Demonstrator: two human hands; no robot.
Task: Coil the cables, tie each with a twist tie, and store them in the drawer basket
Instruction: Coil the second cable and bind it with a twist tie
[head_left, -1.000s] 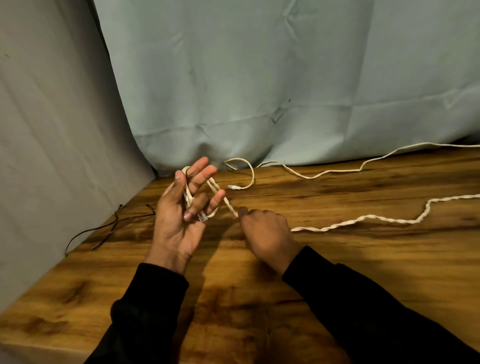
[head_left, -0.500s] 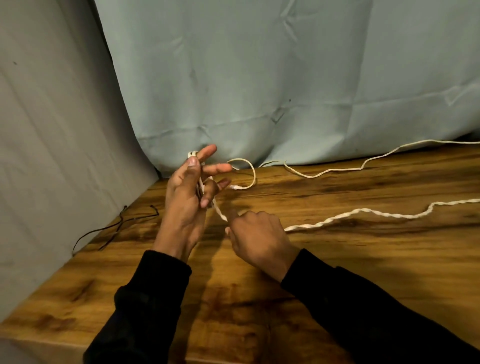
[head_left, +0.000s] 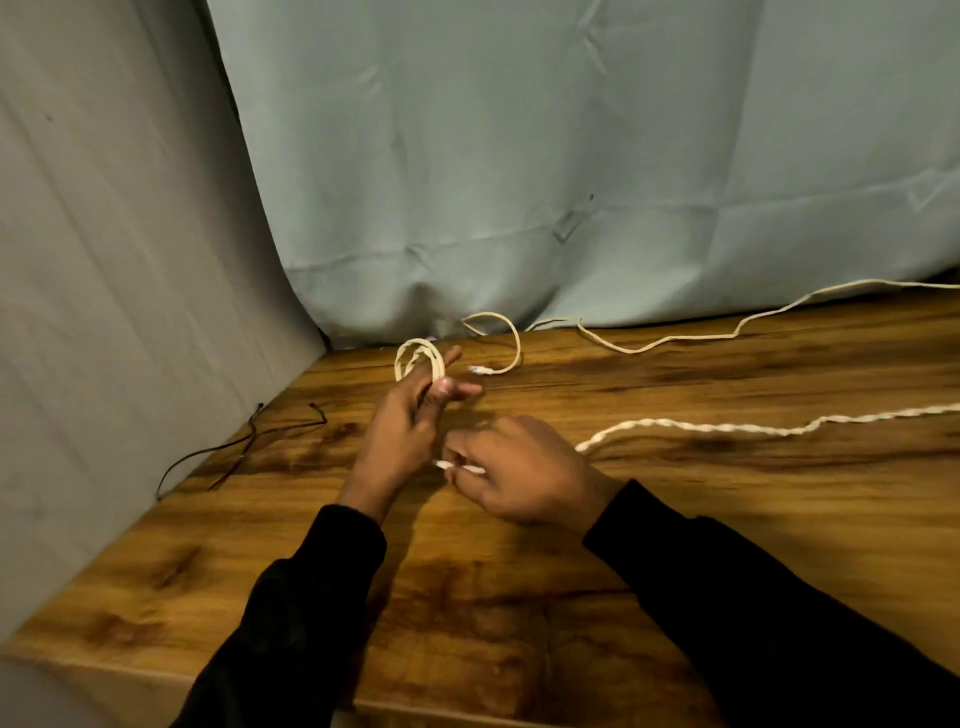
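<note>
This looks like a makeshift recording corner set up indoors rather than a lived-in room. A wood-grain table (head_left: 675, 545) with dark streaks is pushed into a corner, and plain cloth hides the walls: a pale blue-green sheet (head_left: 519, 156), creased and draped down to the table's back edge, and a grey sheet (head_left: 104, 260) hanging along the left side. Whether a home or a studio lies behind the cloth cannot be told.
</note>
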